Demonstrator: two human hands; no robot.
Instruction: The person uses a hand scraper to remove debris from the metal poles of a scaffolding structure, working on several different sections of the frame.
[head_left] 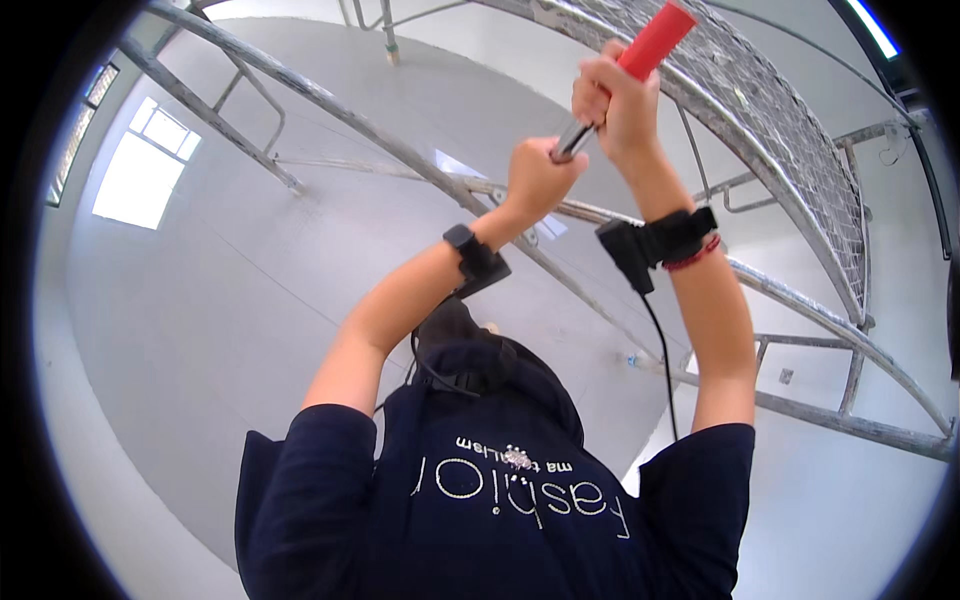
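Observation:
A metal rod with a thick red tubular end (656,40) slants up to the right in front of me; its exact kind cannot be made out. My right hand (622,105) is wrapped round it just below the red part. Lower down, my left hand (543,180) closes round the silvery end of the same rod. The rod's red tip points toward the mesh platform (745,95) of a metal scaffold, and I cannot tell whether it touches. Both wrists carry black strapped devices.
Scaffold tubes (330,105) cross diagonally in front of and below my hands. More frame bars (840,420) stand at the right. A black cable (662,340) hangs from the device on my right wrist. Grey floor (230,330) spreads to the left, with a bright window (140,185) beyond.

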